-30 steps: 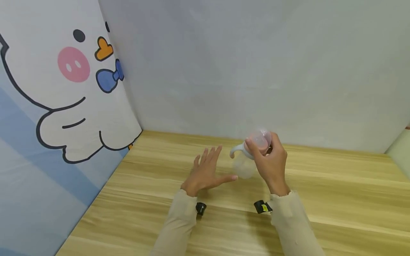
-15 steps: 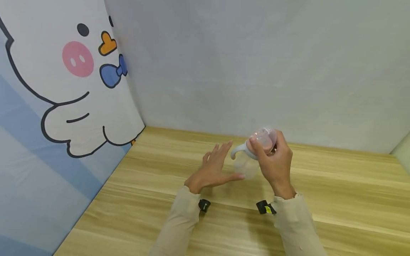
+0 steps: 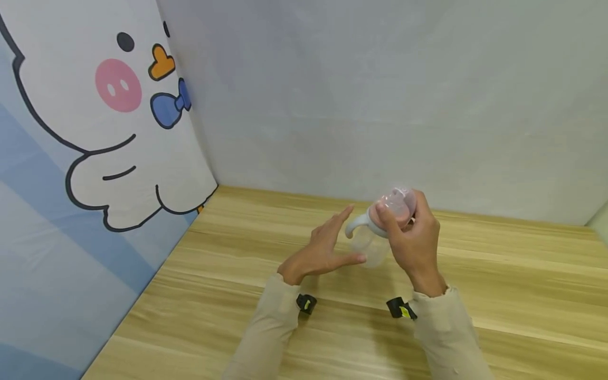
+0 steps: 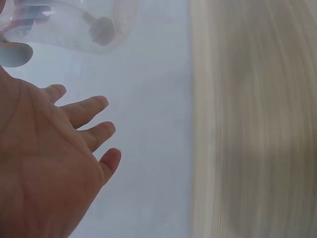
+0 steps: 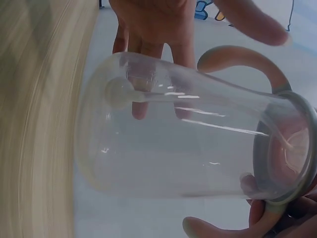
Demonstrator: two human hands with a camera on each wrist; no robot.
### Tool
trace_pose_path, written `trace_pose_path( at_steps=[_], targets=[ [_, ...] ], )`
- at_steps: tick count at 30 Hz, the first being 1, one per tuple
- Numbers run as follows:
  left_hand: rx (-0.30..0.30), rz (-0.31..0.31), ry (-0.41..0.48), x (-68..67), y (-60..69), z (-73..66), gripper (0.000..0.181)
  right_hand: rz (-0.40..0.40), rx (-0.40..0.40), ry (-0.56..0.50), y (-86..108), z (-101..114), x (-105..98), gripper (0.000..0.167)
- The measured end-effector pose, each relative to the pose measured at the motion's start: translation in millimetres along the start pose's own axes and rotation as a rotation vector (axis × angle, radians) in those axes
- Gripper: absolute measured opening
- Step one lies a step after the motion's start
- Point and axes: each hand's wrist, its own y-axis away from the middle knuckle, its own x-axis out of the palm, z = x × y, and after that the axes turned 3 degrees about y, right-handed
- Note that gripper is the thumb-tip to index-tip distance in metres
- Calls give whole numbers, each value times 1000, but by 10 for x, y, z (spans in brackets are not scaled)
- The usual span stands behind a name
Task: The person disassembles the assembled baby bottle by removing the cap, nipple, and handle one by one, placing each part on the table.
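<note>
My right hand (image 3: 418, 243) grips a clear baby bottle (image 3: 374, 252) by its pink collar and clear cap. The bottle is held above the table, tilted, its top leaning right and away. Two curved pale handles and an inner straw with a weighted end show in the right wrist view, where the body (image 5: 188, 144) looks see-through with no liquid visible. Beside the bottle's left side, my left hand (image 3: 323, 250) is spread with fingers straight and thumb pointing toward the lower body. In the left wrist view its palm (image 4: 49, 148) faces the camera. Whether the thumb touches the bottle, I cannot tell.
A wood-grain table (image 3: 513, 295) lies under both hands. Behind it rises a plain pale wall sheet (image 3: 304, 105). At left hangs a cloth with a cartoon bird (image 3: 81, 105). Each wrist carries a small black device.
My left hand has moved right and closer to the bottle, its palm turning toward it. The right hand keeps its grip, and the bottle has shifted slightly right in the view.
</note>
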Motion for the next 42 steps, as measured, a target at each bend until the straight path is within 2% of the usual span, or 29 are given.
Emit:
trace_pose_path(
  at_steps=[4,8,11,16,21,31,39,42],
  targets=[
    [32,-1,34,0,-13,-18,127,-6,-15,6,-15,-15,-10,35],
    [28,14,82,-4,20,-4,120,-4,-10,-4,5,-19,18,35],
    [28,37,162,-18,68,21,117,11,-10,-21,36,-9,63,37],
    [76,58,264,-44,80,26,115,7,-37,-44,32,20,109,37],
    [96,73,284,-45,35,-9,117,-13,-25,-54,14,39,94,36],
    [138,65,280,-12,-16,-62,117,16,-28,-66,34,77,64,37],
    [240,64,367,47,-68,-59,104,26,-55,-64,69,133,73,35],
    [272,65,370,53,-59,-54,101,28,-68,-73,83,142,97,34]
  ],
)
